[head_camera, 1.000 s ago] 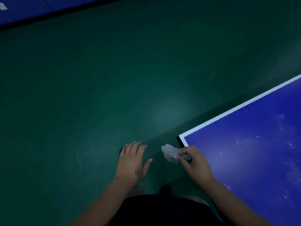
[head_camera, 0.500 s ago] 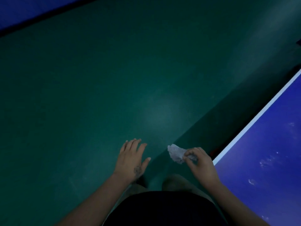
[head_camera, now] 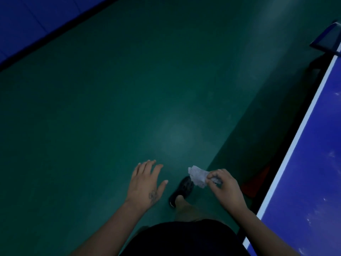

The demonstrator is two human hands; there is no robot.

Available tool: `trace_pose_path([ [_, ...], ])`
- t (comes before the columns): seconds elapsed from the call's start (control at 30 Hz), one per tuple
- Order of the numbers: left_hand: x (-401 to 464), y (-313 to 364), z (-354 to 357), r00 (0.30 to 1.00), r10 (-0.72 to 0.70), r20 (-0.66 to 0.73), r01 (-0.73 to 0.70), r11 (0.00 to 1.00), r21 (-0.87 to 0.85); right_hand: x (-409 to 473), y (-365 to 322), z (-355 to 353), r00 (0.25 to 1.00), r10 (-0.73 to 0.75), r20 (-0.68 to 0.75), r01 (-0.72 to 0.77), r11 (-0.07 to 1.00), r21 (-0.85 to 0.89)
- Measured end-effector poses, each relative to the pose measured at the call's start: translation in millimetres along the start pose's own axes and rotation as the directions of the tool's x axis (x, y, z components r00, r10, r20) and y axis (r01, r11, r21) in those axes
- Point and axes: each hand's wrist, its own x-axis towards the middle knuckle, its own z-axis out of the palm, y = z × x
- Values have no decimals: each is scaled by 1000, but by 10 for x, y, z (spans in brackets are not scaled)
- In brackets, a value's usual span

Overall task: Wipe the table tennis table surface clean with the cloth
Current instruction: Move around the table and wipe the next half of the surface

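Floor (head_camera: 129,89) fills most of what I can see from here, dark green with a dull patch of reflected light, and a blue wall panel (head_camera: 27,19) runs along its far edge. Off to the right lies the bench (head_camera: 313,145), a blue table tennis top with a white border line, still flecked with pale specks and smears, so the wiping looks far from done. At its far end I can make out the net post (head_camera: 328,39).

The person stands beside it rather than at it, one shoe (head_camera: 181,191) stepping forward over the floor. Both hands hang over the floor, well apart from the blue surface. The left hand (head_camera: 146,187) is empty, its fingers spread flat in the air. The right hand (head_camera: 227,189) pinches the cloth (head_camera: 198,177) between thumb and fingertips, closed on one corner only, the crumpled rest sticking out loose.

That light pinch is the worry: I reckon a swing of the arm could shake the small wad free onto the floor, where it would pick up grit and then scratch or smear the top. Bunched so small, it may also just push the dust about rather than lift it.
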Motion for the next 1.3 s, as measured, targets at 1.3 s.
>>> trace_pose_path([
  [1.3, 6820, 1847, -625, 695, 689, 207, -696, 717, -51, 3973, 416, -2239, 710, 517, -478, -494, 850, 184],
])
